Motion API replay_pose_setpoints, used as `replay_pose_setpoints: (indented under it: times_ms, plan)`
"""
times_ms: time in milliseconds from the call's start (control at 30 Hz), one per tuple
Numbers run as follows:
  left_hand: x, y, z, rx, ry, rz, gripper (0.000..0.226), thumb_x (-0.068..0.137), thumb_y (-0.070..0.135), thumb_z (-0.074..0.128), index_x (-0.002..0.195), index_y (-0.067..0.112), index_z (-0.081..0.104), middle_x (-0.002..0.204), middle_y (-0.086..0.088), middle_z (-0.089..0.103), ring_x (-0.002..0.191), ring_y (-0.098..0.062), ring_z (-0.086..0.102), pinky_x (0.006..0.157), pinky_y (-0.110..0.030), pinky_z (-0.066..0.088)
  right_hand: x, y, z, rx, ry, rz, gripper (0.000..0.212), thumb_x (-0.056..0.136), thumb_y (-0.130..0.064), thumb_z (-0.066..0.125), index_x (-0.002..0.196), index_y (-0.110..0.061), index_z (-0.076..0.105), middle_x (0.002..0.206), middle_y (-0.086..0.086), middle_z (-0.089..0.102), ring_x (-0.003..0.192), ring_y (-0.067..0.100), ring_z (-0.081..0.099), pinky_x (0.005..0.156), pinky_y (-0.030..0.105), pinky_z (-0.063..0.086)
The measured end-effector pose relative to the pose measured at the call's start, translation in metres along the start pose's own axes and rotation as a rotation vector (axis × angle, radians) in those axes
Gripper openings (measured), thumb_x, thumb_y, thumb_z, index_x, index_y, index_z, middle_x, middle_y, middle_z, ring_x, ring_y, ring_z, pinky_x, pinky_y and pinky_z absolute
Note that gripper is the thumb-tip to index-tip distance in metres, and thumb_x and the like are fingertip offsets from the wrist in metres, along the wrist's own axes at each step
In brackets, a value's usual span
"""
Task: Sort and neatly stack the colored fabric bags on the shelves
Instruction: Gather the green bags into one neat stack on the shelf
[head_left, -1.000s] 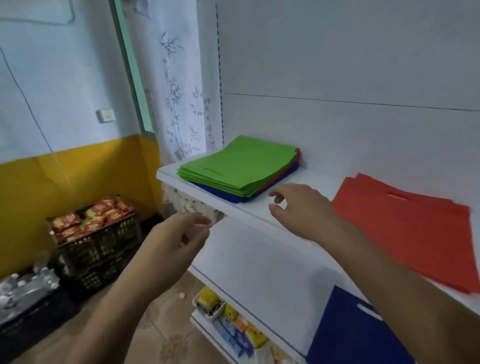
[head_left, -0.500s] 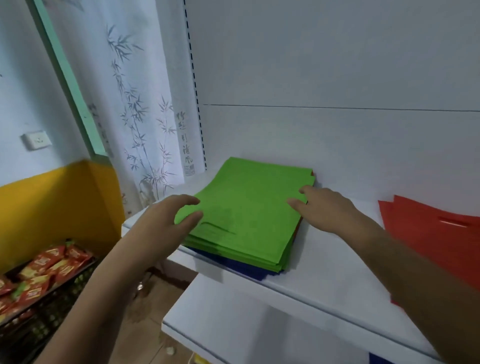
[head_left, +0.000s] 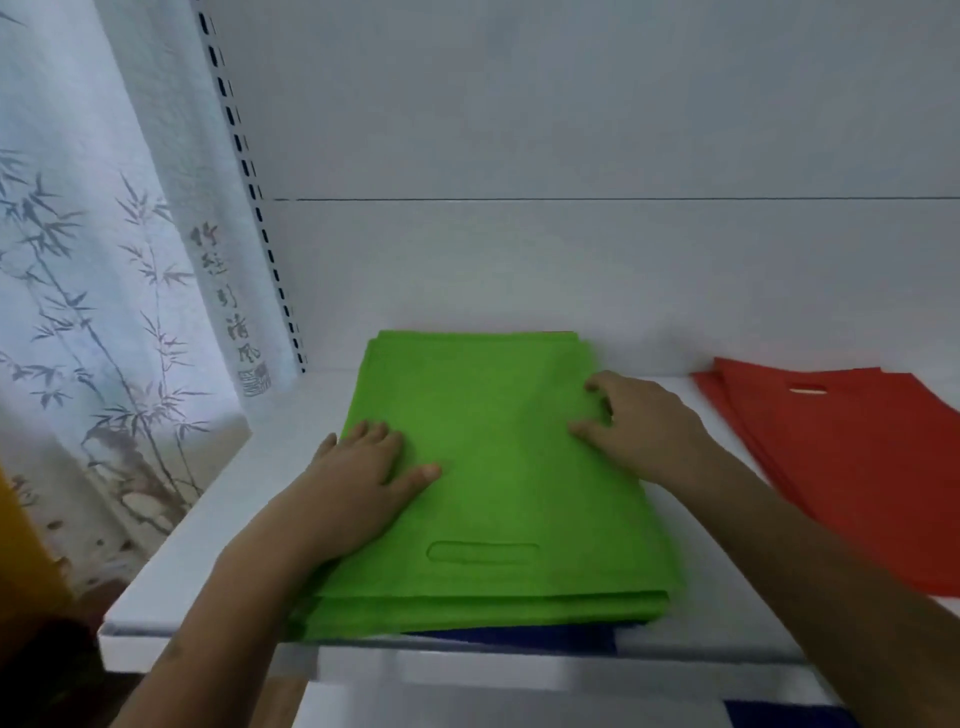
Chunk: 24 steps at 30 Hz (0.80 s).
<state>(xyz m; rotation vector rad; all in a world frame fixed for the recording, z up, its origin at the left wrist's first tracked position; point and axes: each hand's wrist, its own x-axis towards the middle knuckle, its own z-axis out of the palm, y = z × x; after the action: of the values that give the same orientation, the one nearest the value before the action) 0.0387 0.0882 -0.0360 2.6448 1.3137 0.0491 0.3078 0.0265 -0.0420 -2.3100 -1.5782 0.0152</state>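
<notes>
A stack of green fabric bags (head_left: 493, 467) lies on the white shelf (head_left: 208, 545), handle cut-out toward me. Blue bags (head_left: 519, 636) show as a strip under its front edge. My left hand (head_left: 363, 478) rests flat on the stack's left side, fingers straight. On the stack's right edge sits my right hand (head_left: 634, 426), its fingers bent over the edge; whether they pinch the fabric is unclear. A pile of red bags (head_left: 857, 467) lies on the same shelf to the right, apart from the green stack.
The white back panel (head_left: 571, 270) of the shelf unit rises right behind the bags. A slotted upright (head_left: 254, 208) stands at the back left. A curtain with a bamboo print (head_left: 104, 312) hangs to the left. A lower shelf (head_left: 519, 701) shows below the front edge.
The view has closed in on the green stack. Both hands moved forward from the shelf's front; the left now lies flat on the stack's left side, the right on its right edge.
</notes>
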Motion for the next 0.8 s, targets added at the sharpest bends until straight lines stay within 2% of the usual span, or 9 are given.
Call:
replay_pose_setpoints:
  times_ms: [67,167,233,300,367,500,567,667,800]
  plan:
    - [0.007,-0.002,0.002,0.005,0.009,0.056,0.103,0.064,0.083,-0.004,0.128,0.018,0.044,0.146,-0.009,0.038,0.135,-0.021,0.032,0.115,-0.044,0.019,-0.003,-0.002,-0.003,0.019,0.031,0.037,0.061,0.082,-0.042,0.063,0.135,-0.021,0.043,0.13,0.007,0.056,0.115,0.025,0.053,0.095,0.038,0.045]
    - [0.008,0.001,-0.001,-0.037,-0.018,0.13,0.072,0.086,0.065,0.024,0.139,0.018,0.035,0.154,-0.009,0.023,0.14,-0.02,0.025,0.116,-0.035,0.016,-0.006,-0.003,-0.004,0.201,0.057,0.084,0.065,0.08,-0.031,0.07,0.138,-0.02,0.042,0.135,0.006,0.053,0.118,0.023,0.052,0.099,0.032,0.042]
    - [0.005,-0.005,-0.004,-0.096,-0.015,0.175,0.066,0.09,0.057,0.037,0.145,0.022,0.026,0.157,-0.002,0.015,0.142,-0.016,0.019,0.115,-0.029,0.013,-0.01,-0.004,0.0,0.297,0.079,0.155,0.069,0.077,-0.028,0.074,0.138,-0.02,0.042,0.134,0.006,0.053,0.116,0.022,0.053,0.096,0.029,0.042]
    - [0.001,-0.014,-0.007,-0.173,0.004,0.182,0.065,0.09,0.054,0.043,0.145,0.026,0.026,0.156,0.003,0.019,0.14,-0.014,0.024,0.113,-0.027,0.018,-0.015,-0.004,0.003,0.396,0.079,0.22,0.069,0.076,-0.026,0.077,0.137,-0.017,0.046,0.132,0.009,0.053,0.11,0.02,0.054,0.09,0.028,0.043]
    - [-0.003,-0.024,-0.01,-0.217,0.082,0.148,0.061,0.091,0.052,0.043,0.144,0.026,0.03,0.15,0.004,0.032,0.135,-0.015,0.033,0.11,-0.027,0.023,-0.021,-0.004,0.005,0.464,0.091,0.244,0.062,0.075,-0.023,0.078,0.131,-0.016,0.053,0.13,0.009,0.054,0.103,0.016,0.051,0.081,0.023,0.038]
    - [-0.002,-0.031,-0.014,-0.122,0.086,0.118,0.051,0.094,0.051,0.034,0.132,0.019,0.044,0.135,-0.001,0.051,0.13,-0.017,0.038,0.115,-0.03,0.009,-0.024,-0.001,0.001,0.398,0.128,0.237,0.053,0.075,-0.022,0.077,0.125,-0.017,0.059,0.126,0.009,0.056,0.102,0.016,0.051,0.082,0.026,0.041]
    - [0.0,-0.027,-0.014,-0.129,0.062,0.13,0.049,0.093,0.052,0.035,0.128,0.02,0.048,0.128,0.0,0.056,0.124,-0.018,0.043,0.111,-0.028,0.017,-0.022,0.002,-0.003,0.41,0.125,0.237,0.049,0.076,-0.021,0.077,0.122,-0.016,0.061,0.125,0.009,0.057,0.101,0.017,0.052,0.084,0.028,0.043]
    - [0.002,-0.021,-0.014,-0.202,0.053,0.15,0.054,0.091,0.055,0.039,0.136,0.026,0.042,0.127,0.002,0.057,0.119,-0.018,0.047,0.097,-0.027,0.037,-0.021,0.008,-0.007,0.393,0.137,0.209,0.047,0.077,-0.018,0.076,0.121,-0.014,0.062,0.124,0.009,0.057,0.104,0.02,0.054,0.08,0.025,0.041]
    - [0.005,-0.019,-0.011,-0.253,0.039,0.163,0.057,0.09,0.053,0.045,0.142,0.031,0.034,0.137,0.004,0.049,0.122,-0.013,0.046,0.098,-0.025,0.037,-0.021,0.012,-0.011,0.686,0.072,0.218,0.044,0.078,-0.01,0.074,0.119,-0.02,0.062,0.116,0.002,0.059,0.094,0.013,0.06,0.068,0.018,0.048]
